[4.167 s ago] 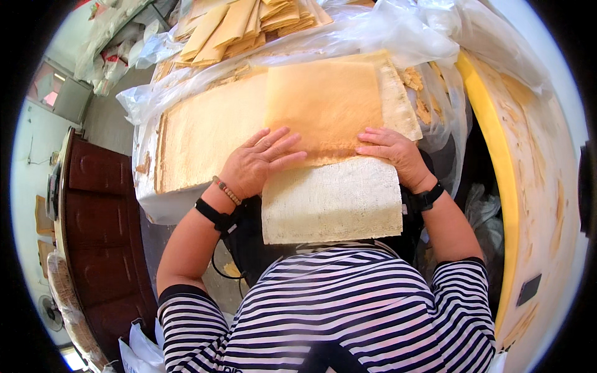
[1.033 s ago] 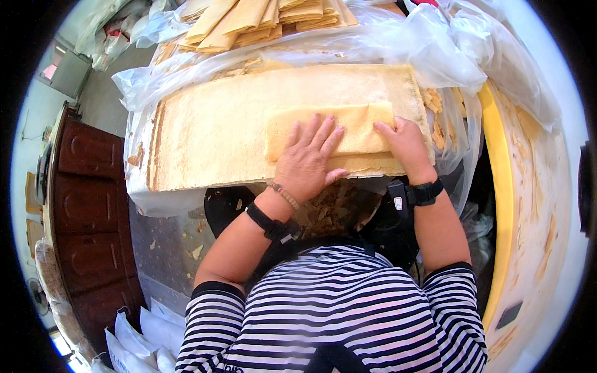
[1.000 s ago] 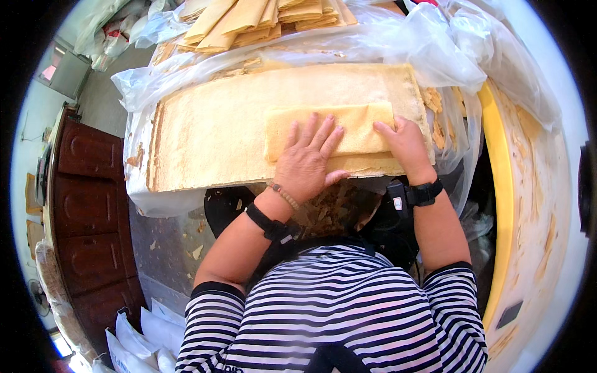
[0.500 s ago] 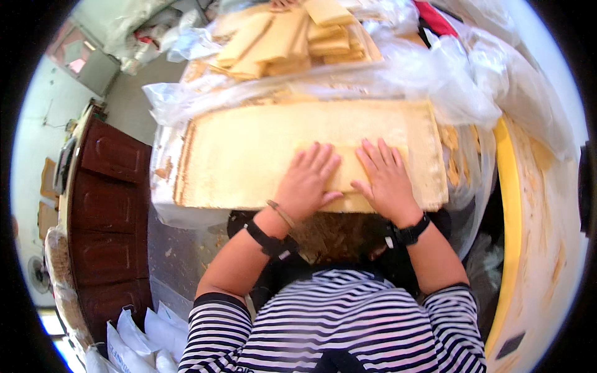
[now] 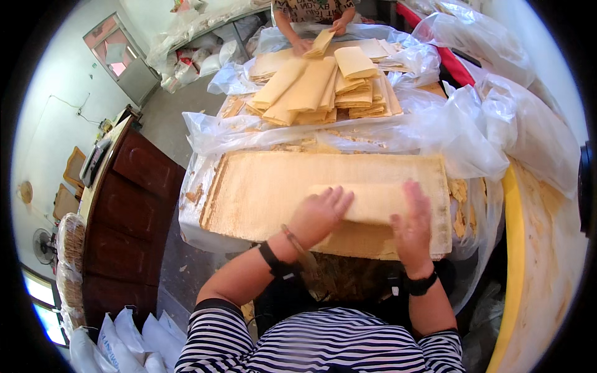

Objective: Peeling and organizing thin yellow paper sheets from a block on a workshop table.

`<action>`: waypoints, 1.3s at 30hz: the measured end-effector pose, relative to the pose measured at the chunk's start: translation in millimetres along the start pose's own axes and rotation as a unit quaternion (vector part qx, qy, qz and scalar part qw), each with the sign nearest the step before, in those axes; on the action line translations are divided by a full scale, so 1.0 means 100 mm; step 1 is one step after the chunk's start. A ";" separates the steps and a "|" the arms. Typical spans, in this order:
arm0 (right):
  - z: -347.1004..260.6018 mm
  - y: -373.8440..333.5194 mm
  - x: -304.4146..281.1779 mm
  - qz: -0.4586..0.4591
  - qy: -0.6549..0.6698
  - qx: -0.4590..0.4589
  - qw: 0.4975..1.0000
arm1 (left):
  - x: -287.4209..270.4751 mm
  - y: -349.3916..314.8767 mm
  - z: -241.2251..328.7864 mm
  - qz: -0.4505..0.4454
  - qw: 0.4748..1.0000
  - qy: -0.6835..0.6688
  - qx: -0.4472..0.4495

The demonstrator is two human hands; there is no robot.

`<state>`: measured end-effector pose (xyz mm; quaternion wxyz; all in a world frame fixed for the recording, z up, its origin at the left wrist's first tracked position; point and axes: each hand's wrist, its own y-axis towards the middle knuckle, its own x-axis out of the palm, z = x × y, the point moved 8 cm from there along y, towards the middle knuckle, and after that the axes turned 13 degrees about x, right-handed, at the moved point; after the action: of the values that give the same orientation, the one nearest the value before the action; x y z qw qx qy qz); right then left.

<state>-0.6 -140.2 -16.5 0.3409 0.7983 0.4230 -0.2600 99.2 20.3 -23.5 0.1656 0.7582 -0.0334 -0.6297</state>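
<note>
Nearest us is our striped shirt (image 5: 323, 342), with a dark gap between it and the front edge of the stack (image 5: 267, 193). On that stack lies our folded sheet (image 5: 376, 202), just back from the front edge and towards the right. Our left hand (image 5: 320, 214) has its fingers stretched across the sheet's left end; with the thumb hidden, we cannot tell whether it grips. Our right hand (image 5: 413, 224), blurred, stands spread at the right end with thumb apart, gripping nothing. The stack runs well past our left hand, but its right edge is near our right. Further right, plastic (image 5: 460, 146) hangs short of a yellow edge (image 5: 515, 248); leftward, floor (image 5: 189, 273) separates us from a cabinet (image 5: 127, 236). Beyond the stack, folded sheets are heaped (image 5: 305, 90), and a co-worker's hands (image 5: 339, 26) hold another.
</note>
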 end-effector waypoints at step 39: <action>1.26 -0.64 -0.97 0.047 -0.026 0.340 0.939 | 0.27 0.94 1.45 -0.008 0.983 -0.174 0.058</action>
<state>-120.2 -258.8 -48.1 0.0718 0.8784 0.2626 -0.3928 -20.6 -105.5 -43.3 0.1075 0.6454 -0.0923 -0.7506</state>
